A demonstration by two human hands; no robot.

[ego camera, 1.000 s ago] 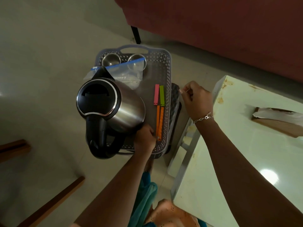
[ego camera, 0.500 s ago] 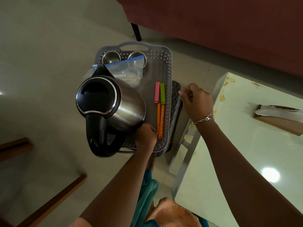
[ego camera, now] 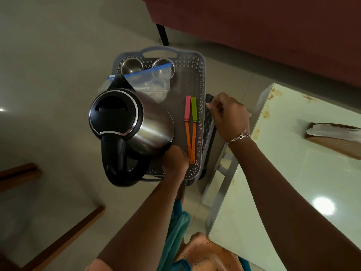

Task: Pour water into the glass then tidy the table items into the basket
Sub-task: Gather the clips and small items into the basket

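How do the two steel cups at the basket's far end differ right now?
The left steel cup is almost wholly exposed; the right steel cup is partly covered by the zip bag. The left steel cup sits in the basket's far left corner, the right steel cup nearer the far wall's middle. Both stand mouth up, alike in finish and size.

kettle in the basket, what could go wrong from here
1. The kettle stands on the left side of the basket, its handle overhanging the near rim. If the basket is lifted, that weight could tip it left.
2. The left hand is by the kettle's base and the right hand is at the right rim. An uneven lift might slide the clips and cups around.
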